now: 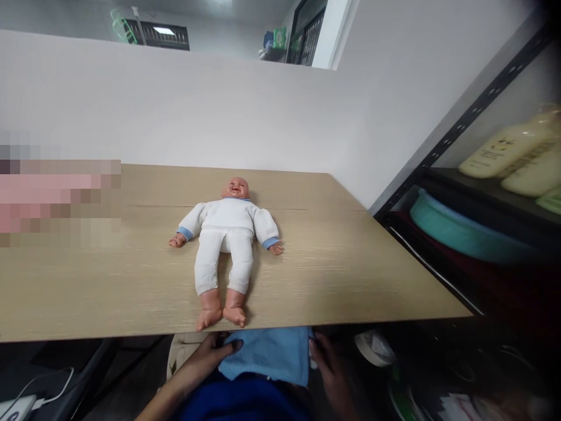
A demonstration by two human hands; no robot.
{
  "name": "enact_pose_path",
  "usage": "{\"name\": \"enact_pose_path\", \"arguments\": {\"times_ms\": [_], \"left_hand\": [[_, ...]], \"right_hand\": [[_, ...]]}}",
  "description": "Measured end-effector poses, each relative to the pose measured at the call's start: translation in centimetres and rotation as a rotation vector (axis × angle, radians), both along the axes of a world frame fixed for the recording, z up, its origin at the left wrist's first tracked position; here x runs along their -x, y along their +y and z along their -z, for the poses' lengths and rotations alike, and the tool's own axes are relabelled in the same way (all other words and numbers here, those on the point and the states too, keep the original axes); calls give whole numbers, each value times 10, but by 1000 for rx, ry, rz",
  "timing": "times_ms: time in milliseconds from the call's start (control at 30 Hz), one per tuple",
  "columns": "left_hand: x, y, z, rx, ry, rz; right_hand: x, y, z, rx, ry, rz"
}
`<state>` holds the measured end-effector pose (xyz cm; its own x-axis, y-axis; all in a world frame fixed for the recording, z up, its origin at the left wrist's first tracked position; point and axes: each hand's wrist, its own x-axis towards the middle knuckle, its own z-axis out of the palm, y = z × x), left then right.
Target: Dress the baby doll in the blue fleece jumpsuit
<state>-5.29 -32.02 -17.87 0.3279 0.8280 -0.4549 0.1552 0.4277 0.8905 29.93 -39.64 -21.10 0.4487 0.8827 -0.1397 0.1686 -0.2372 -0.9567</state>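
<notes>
A light blue cloth, perhaps a small towel (272, 354), hangs spread below the near edge of the table, over my lap. My left hand (219, 352) is closed on its left side, with the thumb lying on top. On the cloth's right edge, my right hand (325, 358) grips with its fingers partly hidden. A baby doll (225, 228) lies on its back on the table, head away from me and feet at the near edge. It wears a white top and trousers with blue cuffs, and its arms are spread. Neither hand touches the doll.
The wooden table (342, 263) meets a white wall (210, 111) behind. A shelf rack on the right holds cream-coloured bottles (504, 146) and a teal basin (464, 231). Below the table are a roll of tape (374, 348) and a white cable (65, 380). A pixelated patch covers the left.
</notes>
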Motion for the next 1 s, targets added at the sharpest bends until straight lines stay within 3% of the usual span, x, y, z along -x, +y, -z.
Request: {"name": "enact_pose_path", "arguments": {"times_ms": [67,167,233,300,367,433,533,633,733,867,933,1000], "left_hand": [[9,-1,4,-88,59,18],[22,-2,13,-296,303,28],[27,-5,18,-406,454,48],[26,-11,15,-512,534,100],[21,-20,4,-596,562,184],[10,-29,-14,-634,520,285],[-8,-38,-39,-625,402,418],[-25,-40,-51,-653,382,445],[-35,-38,-56,-776,297,425],[-36,-41,-75,-906,42,251],[-32,-43,-92,-834,-27,77],[-26,-44,-112,-686,-55,-112]], "right_hand": [[0,-6,6,-73,-141,-25],[6,-9,19,-208,-322,-17],[11,-8,22,-262,-404,-86],[14,-5,18,-317,-517,-187],[18,0,7,-411,-639,-319],[24,6,-7,-529,-705,-441],[38,10,-28,-624,-669,-448],[57,11,-56,-630,-588,-395],[75,10,-95,-652,-547,-361],[91,13,-151,-757,-534,-415],[93,14,-171,-805,-507,-428],[92,12,-185,-710,-431,-495]]}}
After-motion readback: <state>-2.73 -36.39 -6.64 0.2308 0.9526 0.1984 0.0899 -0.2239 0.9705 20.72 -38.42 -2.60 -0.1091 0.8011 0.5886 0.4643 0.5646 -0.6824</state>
